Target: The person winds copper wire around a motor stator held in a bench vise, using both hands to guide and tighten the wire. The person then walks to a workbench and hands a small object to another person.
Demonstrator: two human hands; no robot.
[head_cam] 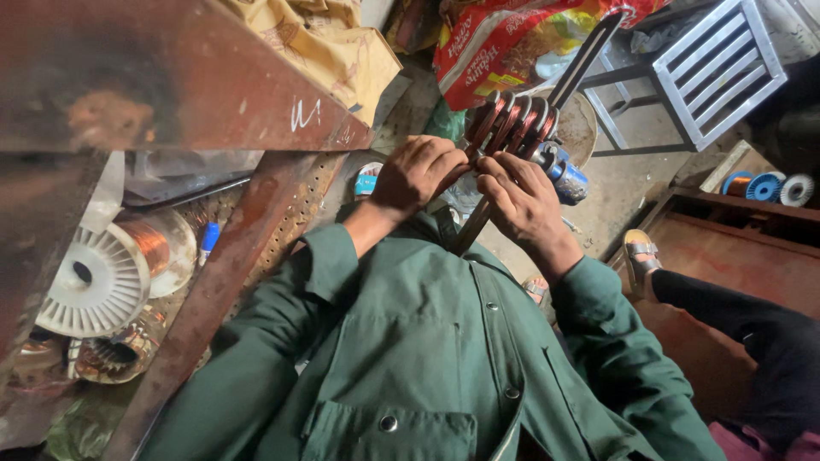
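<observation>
My left hand (417, 173) and my right hand (523, 203) are both closed around a bundle of copper wire coils (511, 124) wound on a long dark flat bar (577, 68). The bar slants from my chest up to the right. My left hand grips the coils from the left side; my right-hand fingers press on the coils from the right and below. Both arms wear green sleeves. The lower part of the bar is hidden between my hands and my jacket.
A rusty metal frame (256, 102) with a slanted strut fills the left. A white spool of copper wire (120, 265) lies behind it. A grey slatted stool (717, 64) stands top right, a printed red bag (504, 43) above the coils, blue spools (763, 186) right. Another person's sandalled foot (639, 256) rests nearby.
</observation>
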